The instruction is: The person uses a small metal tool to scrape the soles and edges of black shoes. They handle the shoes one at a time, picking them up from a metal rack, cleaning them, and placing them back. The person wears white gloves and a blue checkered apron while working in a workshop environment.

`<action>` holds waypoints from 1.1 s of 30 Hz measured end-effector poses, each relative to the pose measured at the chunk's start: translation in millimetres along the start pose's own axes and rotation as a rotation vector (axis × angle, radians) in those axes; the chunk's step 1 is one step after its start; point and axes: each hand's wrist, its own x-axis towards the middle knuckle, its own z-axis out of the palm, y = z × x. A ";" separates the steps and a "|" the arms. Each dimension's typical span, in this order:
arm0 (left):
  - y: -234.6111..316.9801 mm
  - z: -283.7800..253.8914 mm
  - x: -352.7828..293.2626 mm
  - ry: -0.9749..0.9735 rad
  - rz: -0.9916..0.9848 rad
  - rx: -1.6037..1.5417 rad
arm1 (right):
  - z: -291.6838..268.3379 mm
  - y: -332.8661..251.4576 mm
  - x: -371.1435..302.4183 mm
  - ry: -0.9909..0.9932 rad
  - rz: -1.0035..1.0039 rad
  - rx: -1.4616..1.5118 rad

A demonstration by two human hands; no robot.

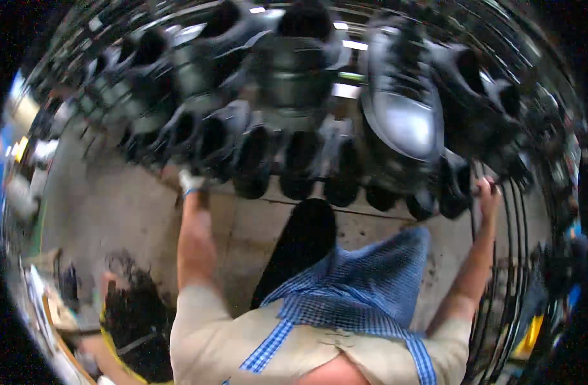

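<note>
Black leather shoes stand in rows on a tall rack in front of me. A lace-up shoe (403,109) with a shiny toe is nearest, on the upper level. Below it runs a lower row of black shoes (298,160). My right hand (488,188) is closed around a dark bar at the right side of the shoe rack (515,224). Out to the left, my left hand (191,182), pale as if gloved, reaches up to the end of the lower row. Blur and the shoes hide its fingers, so its grip is unclear.
Concrete floor (243,224) lies beneath the rack. Behind me at the lower left is another person with dark hair (130,308), near a work table (57,327). A yellow object (530,337) is at the lower right.
</note>
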 end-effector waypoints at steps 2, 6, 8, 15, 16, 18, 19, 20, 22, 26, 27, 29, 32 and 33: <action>7.4 2.2 -2.5 0.019 0.025 -0.004 | 3.2 -3.8 -2.4 0.021 0.010 -0.069; 17.8 -6.6 -11.3 0.061 0.088 0.013 | 21.1 -6.8 7.1 0.040 0.159 -0.043; 18.1 -13.3 -12.6 0.061 0.120 0.020 | 23.7 10.0 16.7 -0.013 0.145 -0.087; 95.9 -2.4 -28.2 0.113 -0.015 -0.146 | 121.4 0.2 39.1 -0.153 -0.031 -0.057; 97.0 -34.4 -9.5 0.059 -0.048 -0.243 | 143.2 -14.8 41.7 -0.155 0.050 -0.113; 92.4 -80.7 1.5 -0.007 -0.059 -0.380 | 190.4 -41.2 41.2 -0.133 0.143 -0.085; 85.9 -96.5 0.9 -0.013 -0.040 -0.416 | 209.6 -61.3 38.3 -0.146 0.146 -0.165; 78.7 -132.7 -3.6 0.002 -0.008 -0.446 | 236.3 -73.6 41.8 -0.185 0.187 -0.203; 114.8 -246.4 -5.6 -0.032 0.312 0.081 | 317.9 -75.8 45.2 -0.263 -0.002 -0.043; 15.7 -167.0 -86.8 0.423 -0.223 -0.526 | 346.9 -142.4 18.2 -0.235 0.001 -0.132; 2.6 -198.2 -107.1 0.458 -0.225 -0.625 | 369.5 -157.9 8.5 -0.284 0.025 -0.069; 2.3 -316.8 -163.3 0.098 -0.519 -1.177 | 426.6 -190.1 -23.7 -0.436 -0.023 0.047; -19.1 -196.8 -205.7 0.353 -0.441 -0.199 | 442.2 -220.5 -45.7 -0.450 -0.093 -0.049; -4.9 -166.4 -228.0 0.310 -0.470 -0.045 | 456.4 -239.0 -63.3 -0.448 -0.162 0.017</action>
